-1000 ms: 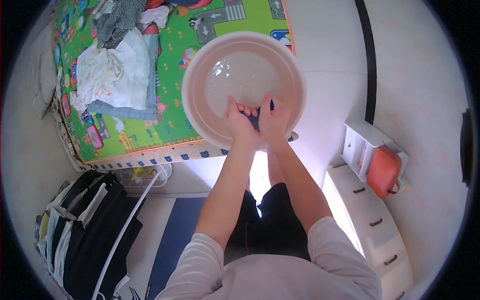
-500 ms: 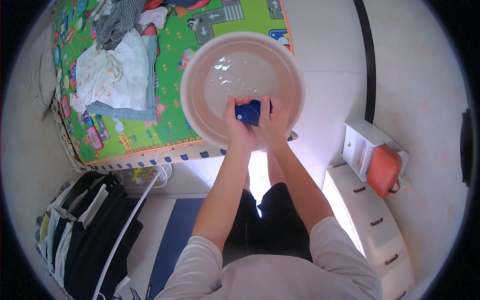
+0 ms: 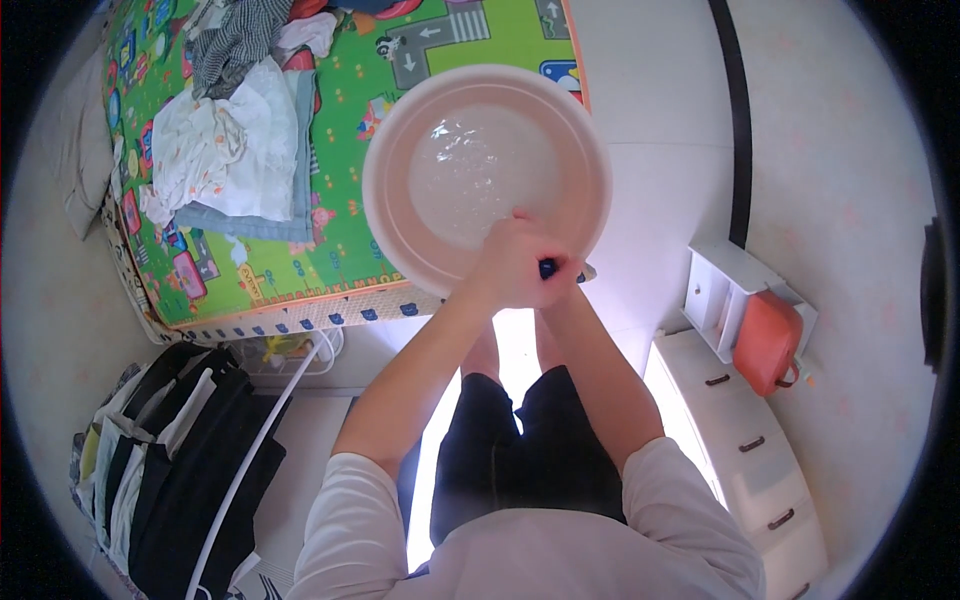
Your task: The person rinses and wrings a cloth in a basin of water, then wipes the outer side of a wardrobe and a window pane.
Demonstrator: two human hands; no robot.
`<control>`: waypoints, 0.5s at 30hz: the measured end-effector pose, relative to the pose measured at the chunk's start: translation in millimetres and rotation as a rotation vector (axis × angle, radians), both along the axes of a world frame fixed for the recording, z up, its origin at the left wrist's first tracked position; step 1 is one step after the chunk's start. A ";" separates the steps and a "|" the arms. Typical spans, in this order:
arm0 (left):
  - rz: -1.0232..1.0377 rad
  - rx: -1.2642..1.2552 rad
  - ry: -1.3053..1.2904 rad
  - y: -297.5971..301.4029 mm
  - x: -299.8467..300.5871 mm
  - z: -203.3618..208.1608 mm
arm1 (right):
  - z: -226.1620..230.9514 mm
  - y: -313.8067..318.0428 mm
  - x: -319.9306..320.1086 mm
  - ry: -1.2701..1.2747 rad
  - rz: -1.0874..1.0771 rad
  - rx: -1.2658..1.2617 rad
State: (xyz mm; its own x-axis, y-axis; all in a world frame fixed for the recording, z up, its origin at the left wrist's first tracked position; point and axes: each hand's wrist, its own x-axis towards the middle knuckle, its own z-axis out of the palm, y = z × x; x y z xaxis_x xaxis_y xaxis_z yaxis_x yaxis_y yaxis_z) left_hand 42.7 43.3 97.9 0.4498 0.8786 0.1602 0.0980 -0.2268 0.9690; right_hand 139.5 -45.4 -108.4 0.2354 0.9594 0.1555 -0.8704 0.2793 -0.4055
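Over the near side of a pink plastic basin (image 3: 384,190), my two hands are pressed together around a bunched dark blue cloth (image 3: 547,267). Only a small dark end of it shows between my fingers; what kind of item it is stays hidden. My left hand (image 3: 512,262) is wrapped closed, its back turned up and lying across the front of the other. Close against it on the right, my right hand (image 3: 566,272) is closed too, its fingers mostly covered. Cloudy water (image 3: 485,170) with glinting ripples fills the basin's bottom.
The basin stands on a green patterned play mat (image 3: 340,200). White clothes (image 3: 240,150) and other garments lie at the left. Below them stands a rack of dark clothes (image 3: 190,470). At right, a red pouch (image 3: 768,343) rests on a white drawer cabinet (image 3: 740,420).
My hands have drawn nearer and closed together over the blue cloth, hiding most of it. The left hand has turned over and its elbow has swung outward.
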 end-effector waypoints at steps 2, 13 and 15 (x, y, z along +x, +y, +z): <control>0.374 -0.265 -0.010 -34.5 -49.0 -29.1 | 72.0 -2.0 -57.2 0.129 0.296 -0.385; 1.269 -1.115 -1.056 -16.1 -34.2 -45.1 | 147.5 60.4 -59.2 -1.249 0.038 -0.968; 1.309 -1.176 -1.083 -15.8 -37.9 -50.6 | 143.7 59.8 -57.2 -1.497 0.016 -0.778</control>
